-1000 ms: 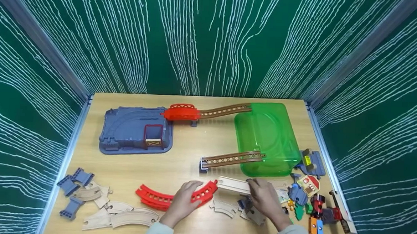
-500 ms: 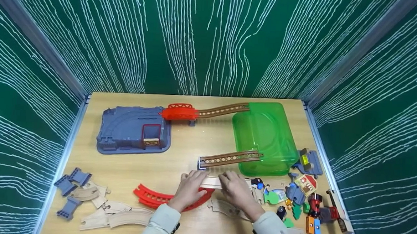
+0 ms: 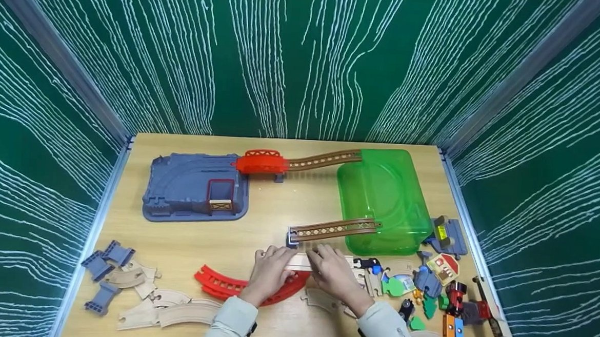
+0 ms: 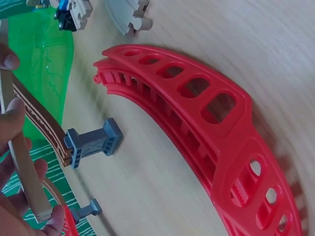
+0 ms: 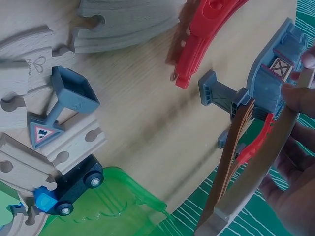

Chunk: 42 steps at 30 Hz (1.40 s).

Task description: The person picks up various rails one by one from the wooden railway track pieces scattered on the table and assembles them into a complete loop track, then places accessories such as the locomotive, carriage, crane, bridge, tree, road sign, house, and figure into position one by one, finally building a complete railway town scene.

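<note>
A straight wooden track (image 3: 298,262) is held level above the table between both hands. My left hand (image 3: 269,274) grips its left end, with thumb and fingers on opposite edges in the left wrist view. Toward the other end, my right hand (image 3: 334,274) pinches the same track, as the right wrist view shows. Below lies a red curved track (image 4: 211,142) with raised, pierced sides, apart from the hands. Just beyond them, a brown track (image 3: 334,230) rests its near end on a grey support (image 4: 93,142).
The brown track's far end meets a green see-through box (image 3: 396,194). At the back left stands a grey base (image 3: 186,188), joined to a red bridge (image 3: 262,162). Wooden tracks (image 3: 189,312) and grey supports (image 3: 102,298) lie front left. A black vehicle (image 5: 74,184) sits among pieces at right.
The right hand has brought the wooden track leftward. My left hand has left its place over the red curved track and now grips the wooden track too. The last half second shows little movement.
</note>
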Tool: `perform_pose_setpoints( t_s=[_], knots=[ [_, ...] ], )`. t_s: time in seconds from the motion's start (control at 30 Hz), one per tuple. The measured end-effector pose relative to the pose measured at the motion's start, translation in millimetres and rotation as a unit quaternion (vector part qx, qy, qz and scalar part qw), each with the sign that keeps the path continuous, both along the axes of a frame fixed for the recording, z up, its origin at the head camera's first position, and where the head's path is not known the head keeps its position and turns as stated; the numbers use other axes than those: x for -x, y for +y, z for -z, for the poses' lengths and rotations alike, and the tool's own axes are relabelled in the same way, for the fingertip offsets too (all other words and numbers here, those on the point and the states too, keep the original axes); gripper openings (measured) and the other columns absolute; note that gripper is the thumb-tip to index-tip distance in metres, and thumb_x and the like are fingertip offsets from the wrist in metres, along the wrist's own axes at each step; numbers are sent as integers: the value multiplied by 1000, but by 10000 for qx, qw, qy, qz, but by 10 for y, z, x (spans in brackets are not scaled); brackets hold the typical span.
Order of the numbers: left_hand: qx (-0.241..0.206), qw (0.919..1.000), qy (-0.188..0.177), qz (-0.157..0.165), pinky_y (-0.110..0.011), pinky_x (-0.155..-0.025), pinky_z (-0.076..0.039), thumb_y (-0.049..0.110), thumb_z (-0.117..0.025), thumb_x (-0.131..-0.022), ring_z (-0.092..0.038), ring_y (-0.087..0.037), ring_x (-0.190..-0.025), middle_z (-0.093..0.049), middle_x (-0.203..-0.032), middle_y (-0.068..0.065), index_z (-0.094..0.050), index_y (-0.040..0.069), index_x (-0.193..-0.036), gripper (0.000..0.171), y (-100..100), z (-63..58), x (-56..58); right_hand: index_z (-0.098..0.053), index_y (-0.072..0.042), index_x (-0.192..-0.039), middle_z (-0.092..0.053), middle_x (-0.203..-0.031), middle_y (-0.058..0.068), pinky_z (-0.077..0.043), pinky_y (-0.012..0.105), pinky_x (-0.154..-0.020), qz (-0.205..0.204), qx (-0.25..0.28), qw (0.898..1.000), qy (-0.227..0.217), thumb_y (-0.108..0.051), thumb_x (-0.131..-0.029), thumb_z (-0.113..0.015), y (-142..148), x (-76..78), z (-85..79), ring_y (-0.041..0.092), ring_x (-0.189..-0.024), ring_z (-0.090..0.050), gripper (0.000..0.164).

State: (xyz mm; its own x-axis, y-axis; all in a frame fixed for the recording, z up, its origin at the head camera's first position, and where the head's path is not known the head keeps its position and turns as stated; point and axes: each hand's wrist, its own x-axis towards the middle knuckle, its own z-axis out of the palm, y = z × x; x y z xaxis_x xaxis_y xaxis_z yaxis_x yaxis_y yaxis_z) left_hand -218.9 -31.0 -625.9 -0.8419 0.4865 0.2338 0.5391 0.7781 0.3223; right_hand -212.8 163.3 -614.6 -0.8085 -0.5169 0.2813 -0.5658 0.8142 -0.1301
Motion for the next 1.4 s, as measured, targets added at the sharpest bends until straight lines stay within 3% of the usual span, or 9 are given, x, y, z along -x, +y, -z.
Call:
perform_pose_setpoints(
  t_s=[0.33,0.57,0.93,1.4],
  knots=[
    [-102,9999,-88,-104,-41,-76,-33,19,-66,-74,-48,-19,-95,-56,-111,5,-50,20,-121,49,-148,-10,67,-51,-9,-122,-54,-110,2,-42,37,-83,-258,452,9980,-346,-14,-76,-63,52,71,-75,18,-98,-50,48],
    [-253,9991,-245,-243,-44,-80,-32,29,-65,-76,-48,-20,-97,-56,-111,4,-51,20,-120,46,-451,5,187,-54,-10,-117,-55,-107,0,-40,38,-85,-91,570,9975,-396,-15,-68,-71,149,189,-113,18,-97,-49,52],
    [-738,9961,-179,-440,-46,-80,-31,22,-67,-73,-47,-24,-98,-56,-112,-1,-53,14,-119,49,-895,53,305,-59,-6,-110,-58,-102,3,-42,37,-83,-354,1041,9936,-272,-10,-71,-68,176,416,-105,19,-94,-52,41],
    [-546,9924,-378,-1032,-48,-81,-29,16,-68,-71,-46,-27,-101,-56,-113,-2,-54,15,-118,48,-1150,201,453,-57,-7,-112,-59,-105,3,-43,31,-86,-271,664,9955,-614,0,-71,-59,26,529,99,17,-96,-53,42]
  ],
)
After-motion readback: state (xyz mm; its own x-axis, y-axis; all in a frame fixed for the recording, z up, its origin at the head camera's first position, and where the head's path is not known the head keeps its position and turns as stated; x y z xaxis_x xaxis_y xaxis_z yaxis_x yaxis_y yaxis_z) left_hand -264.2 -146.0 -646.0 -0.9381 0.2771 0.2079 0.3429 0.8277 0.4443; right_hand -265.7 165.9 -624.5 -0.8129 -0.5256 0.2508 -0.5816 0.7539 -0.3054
